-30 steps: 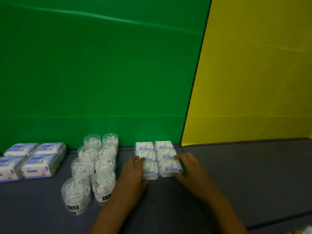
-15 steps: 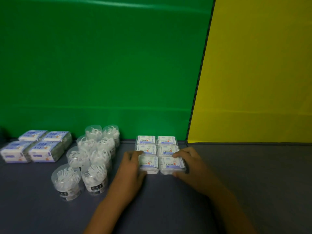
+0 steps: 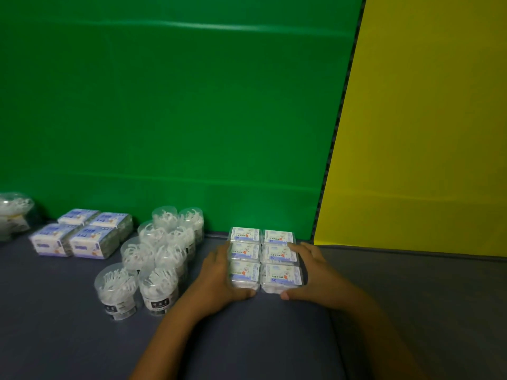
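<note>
1. Far on your left, at the frame's edge, sits a clear bag (image 3: 13,208) with white bits inside. It is too blurred to say more.
2. Next come the blue-and-white packs (image 3: 79,234), four of them, packed two by two and touching, near the foot of the green backdrop (image 3: 164,119).
3. Then the clear round tubs (image 3: 162,256) of white picks stand upright in two close rows running away from you. The two nearest carry dark labels.
4. Now your left hand (image 3: 216,278), just right of those tubs. Its fingers lie straight along the left side of the block of boxes (image 3: 278,253), and its thumb lies across the near face of the near-left box (image 3: 245,272). It is pressing, not clenched, and it has nothing wrapped in its grip.
5. The block itself is six small flat boxes, two across and three deep, labels up, edges touching. It lies on the dark mat (image 3: 260,338), with its far row close to the backdrop, about where green meets yellow.
6. Your right hand (image 3: 318,272) mirrors the left. Its fingers reach along the right side up to the middle box, and its thumb is set against the near face of the near-right box (image 3: 282,275). It is flat and loose, bracing the block rather than gripping it.
7. Both thumbs nearly meet at the front seam between the two near boxes.
8. On your right, the yellow panel (image 3: 425,133) stands behind the mat.
</note>
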`<state>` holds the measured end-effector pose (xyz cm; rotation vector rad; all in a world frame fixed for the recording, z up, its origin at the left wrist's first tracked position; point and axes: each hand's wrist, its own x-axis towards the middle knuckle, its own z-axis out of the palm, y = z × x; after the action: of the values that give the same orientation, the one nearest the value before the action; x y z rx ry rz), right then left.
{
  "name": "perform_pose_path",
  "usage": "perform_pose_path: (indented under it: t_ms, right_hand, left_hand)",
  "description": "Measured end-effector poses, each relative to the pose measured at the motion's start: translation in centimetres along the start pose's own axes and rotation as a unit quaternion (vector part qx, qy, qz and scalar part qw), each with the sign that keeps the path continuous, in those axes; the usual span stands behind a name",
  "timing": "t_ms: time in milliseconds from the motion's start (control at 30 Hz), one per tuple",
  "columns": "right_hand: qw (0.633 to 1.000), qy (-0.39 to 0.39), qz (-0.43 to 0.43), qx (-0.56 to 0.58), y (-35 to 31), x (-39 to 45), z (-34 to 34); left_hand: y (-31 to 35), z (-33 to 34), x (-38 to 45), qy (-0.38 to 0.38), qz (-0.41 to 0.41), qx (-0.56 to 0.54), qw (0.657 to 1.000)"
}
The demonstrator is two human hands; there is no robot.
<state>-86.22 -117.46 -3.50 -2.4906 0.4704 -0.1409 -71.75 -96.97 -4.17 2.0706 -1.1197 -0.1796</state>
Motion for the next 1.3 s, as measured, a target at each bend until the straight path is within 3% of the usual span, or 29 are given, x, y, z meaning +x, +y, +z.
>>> perform_pose_path:
  t_ms: [600, 1133, 1300]
  right_hand:
    - [0.998, -0.003, -0.033, 0.050, 1.0, 0.9, 0.4]
    - [0.998, 0.054, -0.003, 0.043, -0.2, -0.3, 1.5]
    - [0.998, 0.049, 0.004, 0.036, -0.9, -0.5, 1.5]
  left_hand:
    - [-0.5, 0.2, 0.7, -0.041, -0.065, -0.029, 0.997]
    - [-1.2, -0.2, -1.1, 0.029, 0.011, -0.035, 0.999]
    - [-0.9, -0.3, -1.4, 0.027, -0.015, -0.023, 0.999]
